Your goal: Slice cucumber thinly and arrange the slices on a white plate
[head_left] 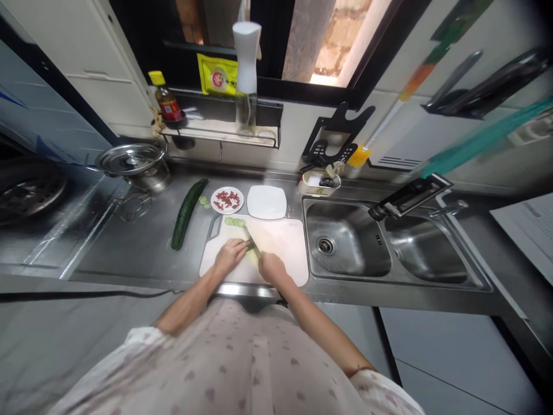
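My right hand [272, 268] is wrapped round the handle of a kitchen knife [252, 240], its blade angled away from me over the white cutting board [287, 242]. Just left of the blade, my left hand [232, 255] has its fingers pressed together on what looks like a piece of cucumber [252, 255], mostly hidden by fingers and blade. Thin cucumber slices [234, 222] lie in a row near the board's far edge. Beyond the board stand a plate of chopped red pieces [227, 200] and a white square plate [266, 202]. Left of them lies a whole cucumber [189, 213].
A few cucumber slices [204, 202] rest on the steel counter. A lidded pot [138, 166] stands back left, beside a wire stand [133, 206]. On the right is a double sink [349, 242], with a utensil holder [319, 183] behind it. A shelf [220, 131] holds bottles.
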Available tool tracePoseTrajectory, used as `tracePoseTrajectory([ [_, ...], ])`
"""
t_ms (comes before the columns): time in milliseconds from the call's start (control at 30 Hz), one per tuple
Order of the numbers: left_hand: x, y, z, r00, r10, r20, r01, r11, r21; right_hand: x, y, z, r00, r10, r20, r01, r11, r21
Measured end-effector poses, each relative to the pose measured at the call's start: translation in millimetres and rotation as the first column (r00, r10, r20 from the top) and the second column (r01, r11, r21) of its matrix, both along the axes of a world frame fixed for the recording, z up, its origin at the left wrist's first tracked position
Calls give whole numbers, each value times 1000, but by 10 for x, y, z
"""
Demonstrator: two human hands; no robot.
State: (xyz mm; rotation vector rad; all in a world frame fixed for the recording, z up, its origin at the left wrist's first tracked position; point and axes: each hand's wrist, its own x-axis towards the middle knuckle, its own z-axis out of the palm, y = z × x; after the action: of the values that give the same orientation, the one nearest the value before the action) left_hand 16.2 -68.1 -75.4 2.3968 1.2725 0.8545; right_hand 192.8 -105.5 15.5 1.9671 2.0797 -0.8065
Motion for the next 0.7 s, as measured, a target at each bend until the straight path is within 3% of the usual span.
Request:
tracePoseTrajectory([
  [267,-1,7,-5,1000,4,1,-4,1000,15,-127,142,29,1000,-24,5,24,1000,-8],
  [533,2,2,3,1000,9,3,-9,1000,7,-26,-39,-20,1000,-18,19,18,1000,-18],
  [700,1,11,-28,1000,10,1,-10,1000,15,-63,31,21,999,-14,34,15,999,-40],
])
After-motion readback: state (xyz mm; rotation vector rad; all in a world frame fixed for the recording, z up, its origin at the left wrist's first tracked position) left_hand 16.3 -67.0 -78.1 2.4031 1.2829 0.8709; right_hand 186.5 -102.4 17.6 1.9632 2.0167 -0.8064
